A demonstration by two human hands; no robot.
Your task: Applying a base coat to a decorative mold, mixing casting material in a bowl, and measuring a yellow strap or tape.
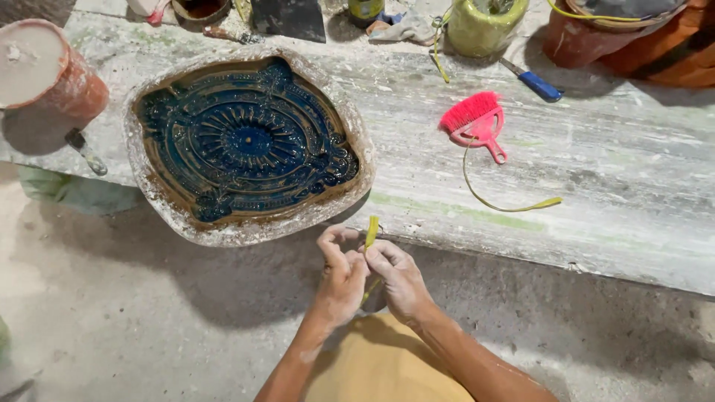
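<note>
A plaster-smeared workbench (596, 186) carries a blue ornamental mould (246, 145). Below its edge, the left hand (341, 279) and right hand (398, 279) pinch a yellow strip (371, 231), upright, its free end pointing towards the bench.

A blue ornate mould (246, 141) in a rough pale shell lies on the desk (633, 193); left of it stands a red bucket (46, 82). A pink brush (477, 120) lies further right; beyond it are a blue-handled tool (533, 80) and a green pot (484, 26).
</note>
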